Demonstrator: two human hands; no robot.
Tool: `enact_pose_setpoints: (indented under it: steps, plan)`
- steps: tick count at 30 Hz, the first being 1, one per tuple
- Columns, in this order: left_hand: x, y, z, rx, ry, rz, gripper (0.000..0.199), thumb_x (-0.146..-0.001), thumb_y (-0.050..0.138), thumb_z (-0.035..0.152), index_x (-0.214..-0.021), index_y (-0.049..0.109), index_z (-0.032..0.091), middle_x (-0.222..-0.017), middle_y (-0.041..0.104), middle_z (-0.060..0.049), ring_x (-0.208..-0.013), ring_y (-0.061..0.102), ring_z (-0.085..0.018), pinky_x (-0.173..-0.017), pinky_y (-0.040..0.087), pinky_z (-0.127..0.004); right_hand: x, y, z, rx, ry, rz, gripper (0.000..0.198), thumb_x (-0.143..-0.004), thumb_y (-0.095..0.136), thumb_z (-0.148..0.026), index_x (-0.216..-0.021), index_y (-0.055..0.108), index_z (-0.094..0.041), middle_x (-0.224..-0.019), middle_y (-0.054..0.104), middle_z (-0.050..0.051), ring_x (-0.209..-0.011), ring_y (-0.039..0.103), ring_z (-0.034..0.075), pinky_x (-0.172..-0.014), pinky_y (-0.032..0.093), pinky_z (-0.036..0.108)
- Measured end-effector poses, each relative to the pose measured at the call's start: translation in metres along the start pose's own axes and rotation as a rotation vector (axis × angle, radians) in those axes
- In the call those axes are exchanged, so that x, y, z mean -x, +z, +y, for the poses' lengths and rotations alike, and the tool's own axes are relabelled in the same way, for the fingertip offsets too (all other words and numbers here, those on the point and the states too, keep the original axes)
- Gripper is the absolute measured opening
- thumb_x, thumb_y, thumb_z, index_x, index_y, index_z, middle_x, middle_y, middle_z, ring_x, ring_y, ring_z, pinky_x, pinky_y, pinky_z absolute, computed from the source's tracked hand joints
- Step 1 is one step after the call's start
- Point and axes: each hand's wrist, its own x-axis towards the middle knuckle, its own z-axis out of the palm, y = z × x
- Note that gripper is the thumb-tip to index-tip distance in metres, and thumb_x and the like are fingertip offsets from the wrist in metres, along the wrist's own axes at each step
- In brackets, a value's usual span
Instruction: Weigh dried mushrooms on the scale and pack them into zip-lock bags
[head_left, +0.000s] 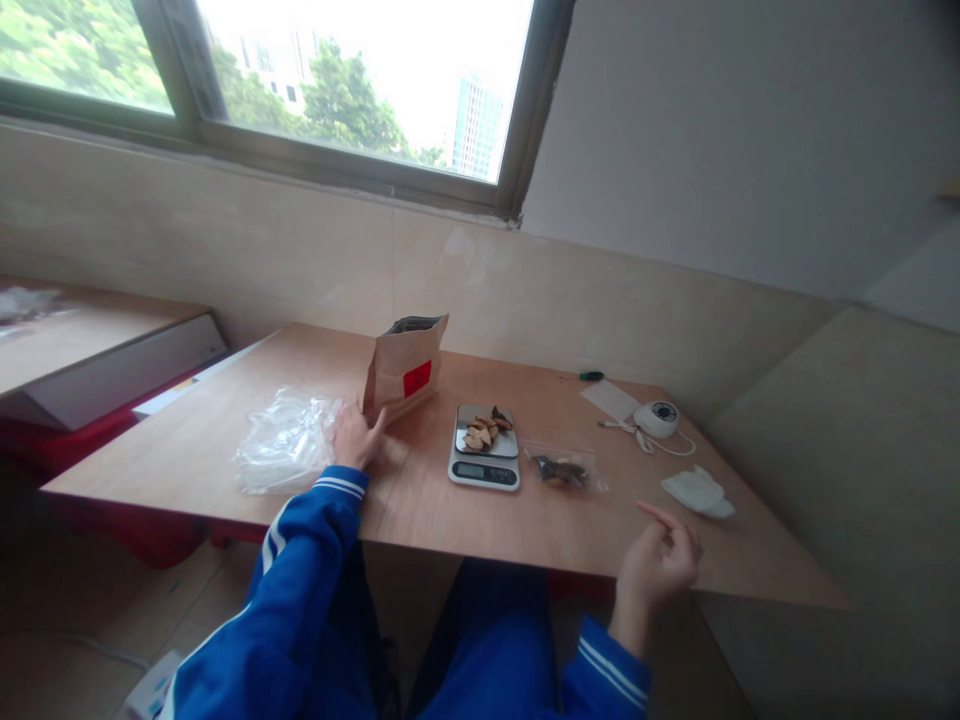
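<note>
My left hand (358, 437) rests on the table beside the lower left corner of an upright kraft paper pouch (390, 372) with a red label and an open top. Its thumb is apart from the fingers. Clear plastic bags (289, 440) lie crumpled against its left side; I cannot tell whether the fingertips touch them. Over the front edge hovers my right hand (661, 555), slightly blurred, index finger stretched out, other fingers loosely curled, nothing visible in it. Between the hands, a kitchen scale (484, 472) carries dried brown slices (482, 432). A small clear bag (566, 472) with dark pieces lies to its right.
A white dome camera (656, 418) with a cable, a white card (611, 400), a green-handled screwdriver (591, 376) and a crumpled white tissue (697, 492) are on the wooden table's (420, 510) right side. Another table (97, 335) stands at left, below a window.
</note>
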Motion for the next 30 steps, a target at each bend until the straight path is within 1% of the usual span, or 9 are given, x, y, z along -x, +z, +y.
enact_pose_setpoints:
  steps: [3, 6, 9, 13, 16, 18, 21, 25, 30]
  plan:
    - [0.012, -0.024, 0.021, 0.138, 0.081, 0.195, 0.048, -0.084, 0.047, 0.038, -0.123, 0.051, 0.010, -0.125, 0.055, -0.018, -0.113, 0.054, -0.028, -0.096, 0.044, -0.041, -0.001, -0.005, 0.004, 0.004, 0.013, 0.007, 0.023, -0.077, 0.045, -0.018, -0.075, 0.068, -0.019, -0.079, 0.062, 0.008, -0.080, 0.055, 0.024, -0.071, 0.044, 0.035]
    - [0.028, -0.051, 0.040, 0.212, 0.052, 0.504, 0.032, -0.091, 0.033, 0.025, -0.105, 0.060, 0.015, -0.104, 0.062, -0.010, -0.096, 0.058, -0.021, -0.089, 0.045, -0.037, -0.002, -0.006, 0.006, -0.008, 0.043, 0.016, 0.023, -0.076, 0.045, -0.017, -0.074, 0.068, -0.019, -0.078, 0.060, 0.008, -0.080, 0.055, 0.024, -0.070, 0.045, 0.036]
    - [0.036, -0.067, 0.046, 0.135, 0.043, 0.563, 0.030, -0.088, 0.036, 0.021, -0.089, 0.065, 0.017, -0.092, 0.062, -0.008, -0.092, 0.057, -0.022, -0.089, 0.044, -0.038, -0.001, -0.005, 0.007, -0.013, 0.049, 0.012, 0.022, -0.076, 0.046, -0.019, -0.074, 0.068, -0.019, -0.077, 0.061, 0.008, -0.079, 0.056, 0.024, -0.070, 0.045, 0.036]
    - [0.036, -0.068, 0.023, 0.045, -0.167, 0.456, 0.029, -0.082, 0.039, 0.018, -0.091, 0.066, 0.019, -0.094, 0.064, -0.009, -0.090, 0.058, -0.026, -0.090, 0.043, -0.046, -0.001, -0.003, 0.008, -0.060, 0.021, -0.037, 0.021, -0.078, 0.047, -0.020, -0.074, 0.067, -0.018, -0.078, 0.062, 0.008, -0.078, 0.056, 0.023, -0.071, 0.044, 0.036]
    - [0.040, -0.060, -0.004, -0.067, -0.307, -0.007, 0.026, -0.080, 0.046, 0.029, -0.090, 0.068, 0.020, -0.089, 0.066, -0.012, -0.084, 0.060, -0.033, -0.081, 0.045, -0.054, -0.001, -0.002, 0.004, -0.089, 0.013, -0.071, 0.020, -0.079, 0.046, -0.019, -0.073, 0.066, -0.017, -0.077, 0.061, 0.008, -0.077, 0.056, 0.023, -0.069, 0.043, 0.034]
    - [0.044, -0.054, -0.018, -0.128, -0.208, -0.207, 0.025, -0.077, 0.053, 0.035, -0.090, 0.070, 0.022, -0.100, 0.068, -0.012, -0.089, 0.060, -0.035, -0.082, 0.045, -0.054, -0.001, -0.001, -0.001, -0.101, 0.017, -0.083, 0.021, -0.080, 0.046, -0.019, -0.073, 0.066, -0.017, -0.077, 0.061, 0.007, -0.076, 0.056, 0.022, -0.067, 0.043, 0.033]
    - [0.050, -0.048, -0.027, -0.124, -0.128, -0.225, 0.026, -0.074, 0.053, 0.034, -0.089, 0.071, 0.022, -0.105, 0.068, -0.012, -0.092, 0.062, -0.034, -0.085, 0.046, -0.050, -0.001, 0.003, -0.013, -0.125, 0.031, -0.105, 0.021, -0.079, 0.046, -0.019, -0.072, 0.066, -0.017, -0.077, 0.062, 0.007, -0.076, 0.057, 0.022, -0.068, 0.044, 0.033]
    - [0.052, -0.050, -0.024, 0.104, -0.187, -0.249, 0.025, -0.072, 0.054, 0.032, -0.084, 0.070, 0.017, -0.087, 0.071, -0.009, -0.073, 0.065, -0.024, -0.071, 0.051, -0.036, 0.006, 0.013, -0.032, -0.211, 0.025, -0.188, 0.020, -0.077, 0.046, -0.018, -0.071, 0.065, -0.018, -0.077, 0.061, 0.006, -0.077, 0.058, 0.021, -0.071, 0.046, 0.034]
    - [0.059, -0.073, 0.001, 0.302, -0.226, -0.153, 0.027, -0.072, 0.059, 0.036, -0.089, 0.070, 0.018, -0.081, 0.071, -0.005, -0.074, 0.065, -0.022, -0.072, 0.051, -0.035, 0.021, 0.029, -0.062, -0.358, 0.008, -0.408, 0.021, -0.080, 0.046, -0.019, -0.069, 0.064, -0.018, -0.077, 0.062, 0.005, -0.077, 0.058, 0.020, -0.073, 0.048, 0.034]
